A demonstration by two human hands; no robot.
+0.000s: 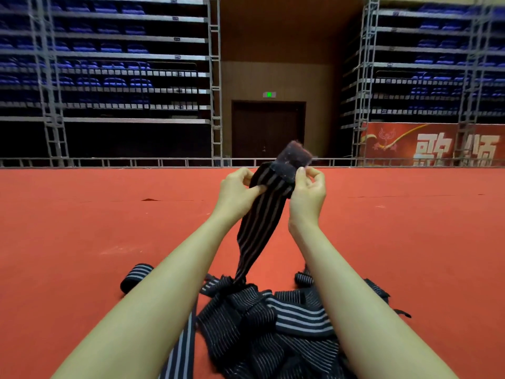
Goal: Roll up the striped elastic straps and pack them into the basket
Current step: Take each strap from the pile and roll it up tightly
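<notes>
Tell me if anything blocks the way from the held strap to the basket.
Cannot say: no basket shows in this view. Both hands, left hand and right hand, already hold the strap up, its lower end trailing into the pile of straps on the red floor.

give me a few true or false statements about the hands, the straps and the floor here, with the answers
1. Both hands hold the same striped strap up off the floor. True: the left hand and right hand pinch its upper end.
2. The strap's top end has a plain dark fuzzy patch. True.
3. A basket stands beside the pile. False: no basket is in view.
4. The floor is green. False: the red carpet covers it.
5. A rolled strap lies on the carpet left of the loose pile of straps. True.
6. The held strap is fully rolled. False: it hangs down unrolled into the pile.
</notes>
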